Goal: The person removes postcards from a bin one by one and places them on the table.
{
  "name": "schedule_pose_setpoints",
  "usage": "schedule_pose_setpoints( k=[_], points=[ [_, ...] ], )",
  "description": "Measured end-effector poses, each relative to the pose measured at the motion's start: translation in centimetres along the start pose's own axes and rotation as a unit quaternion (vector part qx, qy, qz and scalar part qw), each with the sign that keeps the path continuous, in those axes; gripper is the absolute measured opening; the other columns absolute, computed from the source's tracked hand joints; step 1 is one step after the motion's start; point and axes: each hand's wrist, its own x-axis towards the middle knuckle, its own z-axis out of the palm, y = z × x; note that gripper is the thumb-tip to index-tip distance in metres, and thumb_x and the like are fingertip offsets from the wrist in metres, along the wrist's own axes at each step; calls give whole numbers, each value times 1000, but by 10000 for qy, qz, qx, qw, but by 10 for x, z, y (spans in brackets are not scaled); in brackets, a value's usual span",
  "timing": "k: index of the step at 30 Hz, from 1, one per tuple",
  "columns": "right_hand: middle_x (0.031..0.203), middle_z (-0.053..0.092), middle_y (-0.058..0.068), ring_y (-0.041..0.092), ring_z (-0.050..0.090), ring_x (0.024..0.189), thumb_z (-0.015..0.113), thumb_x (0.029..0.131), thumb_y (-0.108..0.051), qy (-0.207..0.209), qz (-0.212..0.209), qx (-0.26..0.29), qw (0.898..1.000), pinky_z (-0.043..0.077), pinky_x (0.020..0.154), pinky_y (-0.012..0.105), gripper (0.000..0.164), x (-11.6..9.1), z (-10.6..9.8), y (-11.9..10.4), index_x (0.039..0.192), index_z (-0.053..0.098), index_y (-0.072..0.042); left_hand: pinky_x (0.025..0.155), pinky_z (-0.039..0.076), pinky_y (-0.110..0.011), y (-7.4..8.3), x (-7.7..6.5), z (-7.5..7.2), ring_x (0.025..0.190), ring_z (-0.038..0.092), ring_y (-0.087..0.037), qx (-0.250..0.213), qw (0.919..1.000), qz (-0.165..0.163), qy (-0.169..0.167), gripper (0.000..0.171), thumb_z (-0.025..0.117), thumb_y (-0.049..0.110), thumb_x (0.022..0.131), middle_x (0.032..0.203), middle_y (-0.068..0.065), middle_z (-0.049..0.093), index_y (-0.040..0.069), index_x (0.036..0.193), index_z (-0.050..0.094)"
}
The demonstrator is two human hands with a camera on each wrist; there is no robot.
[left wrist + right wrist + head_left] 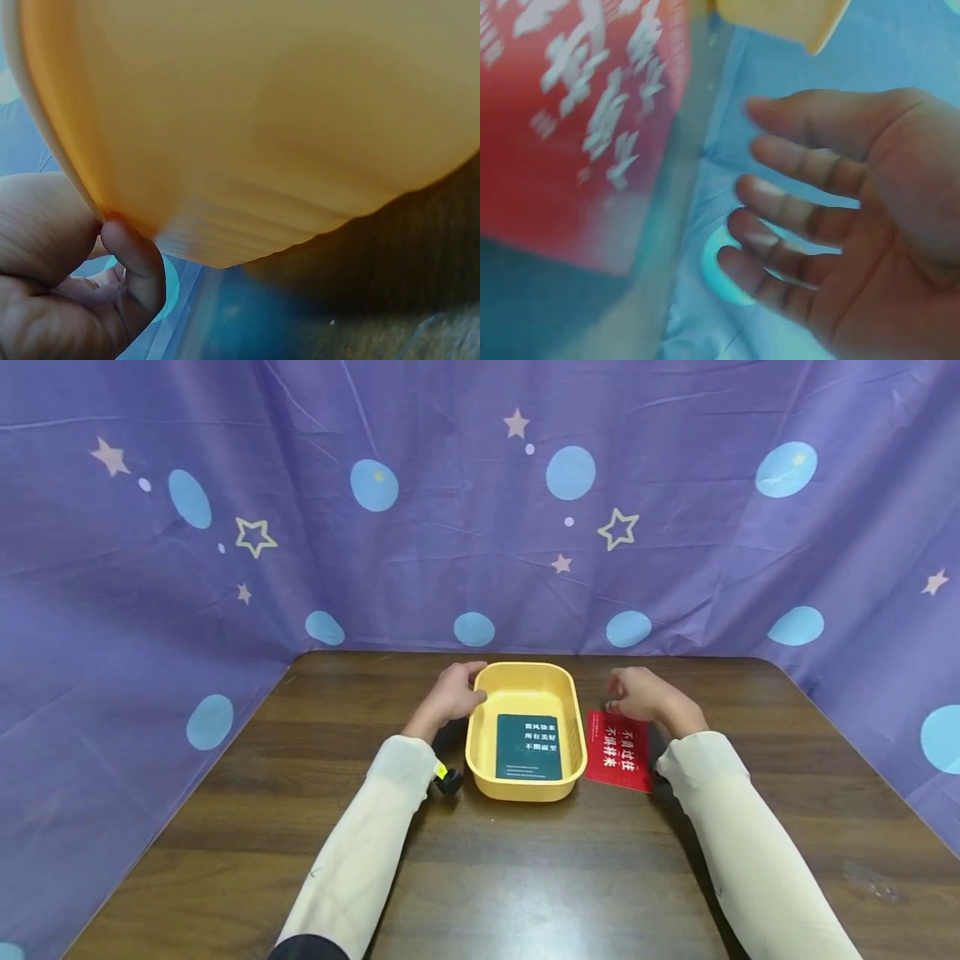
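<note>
A yellow plastic basin [522,790] stands on the table, with a dark green card [527,760] lying flat inside it. My left hand [455,693] is at the basin's far left corner. In the left wrist view, the left hand [82,277] pinches the rim of the basin [300,135]. Right of the basin lies a red card [617,760] with white characters. Just over its far edge is my right hand [643,695]. Seen from the right wrist, the right hand [855,202] has its fingers spread and loosely bent, apart from the red card [577,135], holding nothing.
The brown wooden table [495,877] reaches to a purple curtain [480,527] with stars and blue dots behind it. A small black device [448,781] is strapped at my left wrist, near the basin's left side.
</note>
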Motion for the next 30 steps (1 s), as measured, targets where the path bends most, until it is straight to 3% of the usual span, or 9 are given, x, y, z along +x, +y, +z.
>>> schedule_pose_setpoints(
  k=[6,12,18,21,25,30],
  points=[
    [92,61,13,28,56,88,66,86,-19,987,-598,433,9924,47,80,45,30,3,-4,-26,107,60,2,67,54,-26,2,-1,0,86,60,-20,46,10000,-57,-29,61,59,1,81,107,-13,62,1,140,44],
    [105,59,16,30,54,99,65,89,-28,1226,-953,544,9864,45,87,46,43,8,0,-59,119,57,2,72,54,-27,3,-3,0,90,59,-21,92,9999,-44,30,60,58,1,80,109,-15,63,1,139,45],
    [123,56,12,27,50,115,65,84,-50,727,-796,509,9929,43,97,48,68,12,14,-84,134,49,-8,69,54,-27,2,-3,0,87,59,-21,29,10000,-68,31,61,59,1,81,108,-16,63,1,139,45],
    [130,54,14,28,49,120,65,80,-57,386,-970,471,9934,39,102,48,80,16,23,-89,138,45,-7,66,54,-27,2,-2,0,84,60,-21,11,10000,-79,34,60,59,1,81,105,-15,63,0,139,45],
    [133,53,15,29,50,121,68,75,-61,-87,-1167,475,9920,39,103,45,89,19,32,-92,140,43,-4,61,54,-27,1,-2,0,78,62,-20,-11,10000,-69,60,60,59,1,81,103,-15,62,0,139,45],
    [133,54,13,29,51,121,70,69,-64,-560,-1090,373,9918,40,102,46,97,18,36,-94,141,43,-5,56,54,-27,1,-2,-1,70,62,-18,-50,10000,-53,20,60,59,1,81,102,-15,61,1,140,45]
  ],
)
